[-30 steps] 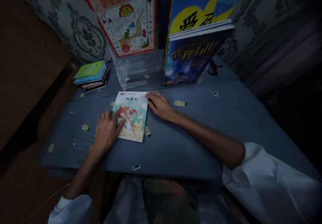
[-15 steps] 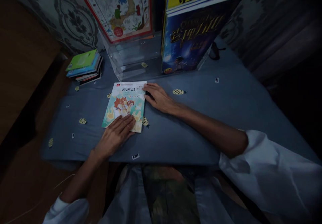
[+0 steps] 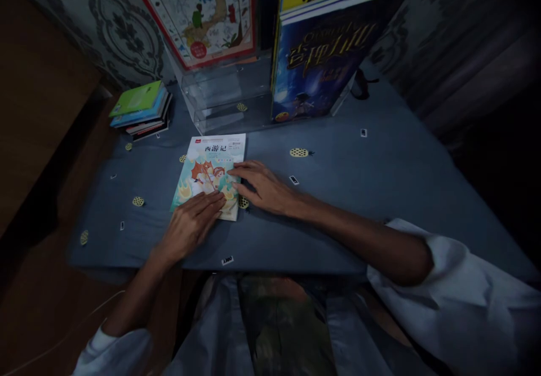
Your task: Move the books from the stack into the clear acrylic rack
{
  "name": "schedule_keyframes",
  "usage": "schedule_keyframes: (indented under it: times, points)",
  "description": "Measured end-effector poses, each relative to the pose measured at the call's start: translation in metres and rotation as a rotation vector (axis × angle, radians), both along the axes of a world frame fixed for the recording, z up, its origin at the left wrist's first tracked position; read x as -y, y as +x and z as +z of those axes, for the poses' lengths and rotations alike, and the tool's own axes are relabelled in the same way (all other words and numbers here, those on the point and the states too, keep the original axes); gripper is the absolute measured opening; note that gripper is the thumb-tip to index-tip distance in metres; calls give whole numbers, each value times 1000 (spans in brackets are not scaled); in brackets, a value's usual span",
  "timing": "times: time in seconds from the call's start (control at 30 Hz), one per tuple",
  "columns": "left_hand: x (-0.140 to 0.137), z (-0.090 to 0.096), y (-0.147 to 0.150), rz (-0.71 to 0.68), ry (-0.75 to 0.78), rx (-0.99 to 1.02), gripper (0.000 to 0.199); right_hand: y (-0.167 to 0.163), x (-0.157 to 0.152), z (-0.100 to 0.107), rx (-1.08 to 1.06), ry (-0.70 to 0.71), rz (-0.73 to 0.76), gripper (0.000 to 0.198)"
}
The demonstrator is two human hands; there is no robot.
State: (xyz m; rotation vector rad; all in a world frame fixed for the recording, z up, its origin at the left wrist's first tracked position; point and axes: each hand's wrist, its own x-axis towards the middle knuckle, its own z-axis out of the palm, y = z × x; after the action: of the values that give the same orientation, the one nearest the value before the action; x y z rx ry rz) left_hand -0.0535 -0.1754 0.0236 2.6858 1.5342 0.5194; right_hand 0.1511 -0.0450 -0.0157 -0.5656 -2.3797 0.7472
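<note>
A thin paperback book (image 3: 203,167) with a white and teal illustrated cover lies closed on the table, its Chinese title at the top. My left hand (image 3: 190,221) rests flat across the lower part of the cover, fingers stretched out. My right hand (image 3: 262,187) is at the book's right edge, with its fingertips over the cover. Its fingers are apart, with the thumb below them. Both hands hide parts of the lower cover and the right edge.
A grey-blue cloth (image 3: 338,195) with pineapple prints covers the table. Behind the book stands a clear acrylic rack (image 3: 215,97), holding a red-bordered picture book (image 3: 211,21) and a dark blue book (image 3: 316,66). Several books are stacked (image 3: 141,108) at the back left.
My right hand has slid down the book's right side toward me, and its fingertips now reach further over the cover. My left hand and the book stay almost in place.
</note>
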Motion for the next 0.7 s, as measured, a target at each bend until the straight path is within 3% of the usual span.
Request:
schedule_keyframes:
  times: [0.33,0.53,0.7]
  points:
    - [4,-3,1,-10,38,-42,32,7,23,-5,109,73,51,66]
    - [-2,6,0,-5,-82,-57,34,9,30,-7,127,111,59,78]
    - [-28,8,3,-17,-172,-113,40,6,33,-3,103,103,-16,91]
